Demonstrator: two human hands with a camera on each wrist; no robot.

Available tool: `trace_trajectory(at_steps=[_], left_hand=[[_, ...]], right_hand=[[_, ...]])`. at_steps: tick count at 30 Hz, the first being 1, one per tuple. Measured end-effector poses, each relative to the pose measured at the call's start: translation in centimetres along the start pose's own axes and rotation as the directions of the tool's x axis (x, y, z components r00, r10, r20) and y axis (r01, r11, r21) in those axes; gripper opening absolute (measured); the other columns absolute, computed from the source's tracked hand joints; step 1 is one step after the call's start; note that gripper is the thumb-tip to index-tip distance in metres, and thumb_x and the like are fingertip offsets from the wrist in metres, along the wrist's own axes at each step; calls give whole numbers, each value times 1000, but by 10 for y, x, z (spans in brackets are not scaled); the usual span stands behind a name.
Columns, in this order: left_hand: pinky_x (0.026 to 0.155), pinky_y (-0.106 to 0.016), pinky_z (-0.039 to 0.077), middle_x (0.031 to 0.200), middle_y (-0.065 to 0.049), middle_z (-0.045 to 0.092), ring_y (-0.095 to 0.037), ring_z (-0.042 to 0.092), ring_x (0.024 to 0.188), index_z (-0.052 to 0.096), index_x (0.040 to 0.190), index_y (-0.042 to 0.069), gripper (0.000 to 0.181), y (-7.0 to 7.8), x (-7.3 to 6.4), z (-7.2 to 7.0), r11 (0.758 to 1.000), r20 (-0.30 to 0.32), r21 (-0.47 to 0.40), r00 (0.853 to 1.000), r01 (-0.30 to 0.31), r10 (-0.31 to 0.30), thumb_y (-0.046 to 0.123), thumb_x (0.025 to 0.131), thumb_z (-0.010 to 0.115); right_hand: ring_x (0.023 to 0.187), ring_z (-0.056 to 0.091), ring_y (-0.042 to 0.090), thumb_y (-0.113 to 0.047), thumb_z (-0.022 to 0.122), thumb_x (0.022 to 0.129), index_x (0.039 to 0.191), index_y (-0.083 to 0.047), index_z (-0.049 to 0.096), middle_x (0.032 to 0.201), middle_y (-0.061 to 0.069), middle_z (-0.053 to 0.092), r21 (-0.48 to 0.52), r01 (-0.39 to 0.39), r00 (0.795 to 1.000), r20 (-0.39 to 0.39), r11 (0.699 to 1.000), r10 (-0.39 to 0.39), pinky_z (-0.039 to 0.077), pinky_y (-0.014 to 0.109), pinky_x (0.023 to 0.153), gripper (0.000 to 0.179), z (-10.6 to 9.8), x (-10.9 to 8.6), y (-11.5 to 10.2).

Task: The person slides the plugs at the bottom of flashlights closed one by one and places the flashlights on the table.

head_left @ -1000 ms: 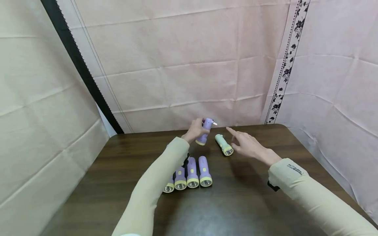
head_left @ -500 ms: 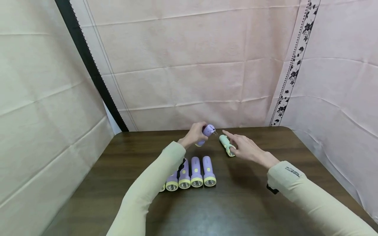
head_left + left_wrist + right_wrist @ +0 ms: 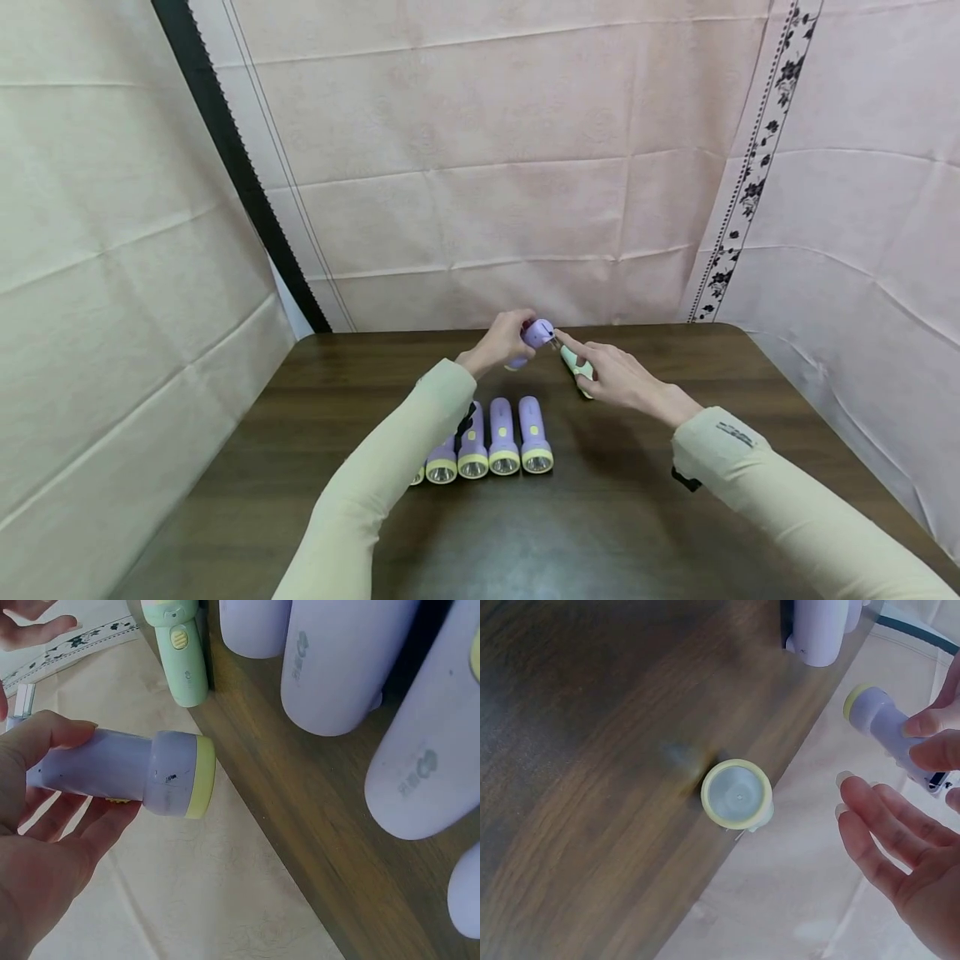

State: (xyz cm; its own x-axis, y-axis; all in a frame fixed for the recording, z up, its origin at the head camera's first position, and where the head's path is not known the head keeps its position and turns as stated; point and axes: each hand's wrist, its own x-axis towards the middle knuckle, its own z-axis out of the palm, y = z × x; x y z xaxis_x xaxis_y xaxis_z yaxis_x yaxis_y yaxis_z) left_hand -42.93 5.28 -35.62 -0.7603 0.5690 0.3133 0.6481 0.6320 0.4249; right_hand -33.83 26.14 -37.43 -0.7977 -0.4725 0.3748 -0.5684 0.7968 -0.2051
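Observation:
My left hand grips a purple flashlight with a yellow rim, raised near the table's far edge. In the left wrist view, its thumb and fingers wrap the barrel, with the yellow switch underneath. Metal plug prongs stick out of the tail end. My right hand reaches in from the right, index fingertip right at the prongs and the other fingers loosely extended. Below that hand a mint-green flashlight lies on the table, partly hidden by the fingers.
Several purple flashlights lie side by side in a row nearer me, lenses toward me; my left sleeve hides the row's left end. The brown wooden table ends at a pale cloth hanging behind it.
The purple flashlight has tilted, its tail and prongs now pointing toward my right hand. My right index finger has come over to the prongs and covers more of the green flashlight.

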Motion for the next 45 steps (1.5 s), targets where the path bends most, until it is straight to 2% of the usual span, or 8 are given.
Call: trace_trajectory(at_steps=[11,21,26,33,36,39,43,45], left_hand=[[80,-30,51,101,-14,69,-22,63,89,64,108,1,41,1,-5,4,996,3,-35,997,-79,79,-5,69,74],[79,-28,50,103,-11,69,-19,62,89,66,112,3,43,3,-8,9,997,9,-52,998,-56,56,-5,70,73],[81,-27,50,106,-10,68,-18,61,91,65,115,5,44,5,-10,13,997,41,-57,998,-43,45,-2,73,74],[82,-31,50,106,-10,67,-19,61,92,62,114,7,42,9,-11,10,999,39,-30,998,-40,41,0,74,74],[83,-31,51,109,-10,66,-21,62,96,58,117,6,44,13,-10,8,1000,51,12,999,-15,14,3,76,74],[83,-32,52,110,-11,65,-22,64,97,48,124,7,51,20,-12,6,999,72,31,996,42,-44,7,80,74],[75,-32,52,107,-10,64,-22,64,89,35,135,14,64,29,-18,8,992,83,21,988,128,-129,16,84,72],[69,-32,54,103,-10,64,-22,65,81,34,136,17,64,35,-20,11,982,83,-6,979,188,-186,19,85,72]], right_hand=[[69,54,16,-10,66,80,148,-17,38,89,5,63,-89,9,1000,13,996,-7,41,30,54,74,-1,0,-4],[71,55,16,-10,64,83,149,-18,37,86,4,62,-125,0,1000,-12,992,-2,39,31,49,72,1,0,-9],[67,52,13,-9,64,83,148,-18,38,83,2,60,-118,-2,1000,-15,993,0,37,28,48,71,2,2,-10],[67,51,13,-9,62,84,150,-18,34,88,5,64,-90,-23,999,-26,996,21,38,29,51,72,2,4,-11],[64,50,13,-9,62,84,152,-17,28,88,2,65,-76,-43,998,-42,996,40,39,30,52,75,-1,4,-11],[61,50,12,-10,61,86,153,-12,21,85,0,66,-66,-51,997,-69,997,46,42,32,54,79,-4,4,-9],[60,50,11,-11,60,87,153,-10,17,80,-2,65,-62,-64,995,-84,996,59,43,31,54,79,-8,3,-8],[59,49,10,-11,60,87,153,-10,18,79,-2,65,-59,-70,995,-80,996,66,42,30,54,78,-8,2,-8]])
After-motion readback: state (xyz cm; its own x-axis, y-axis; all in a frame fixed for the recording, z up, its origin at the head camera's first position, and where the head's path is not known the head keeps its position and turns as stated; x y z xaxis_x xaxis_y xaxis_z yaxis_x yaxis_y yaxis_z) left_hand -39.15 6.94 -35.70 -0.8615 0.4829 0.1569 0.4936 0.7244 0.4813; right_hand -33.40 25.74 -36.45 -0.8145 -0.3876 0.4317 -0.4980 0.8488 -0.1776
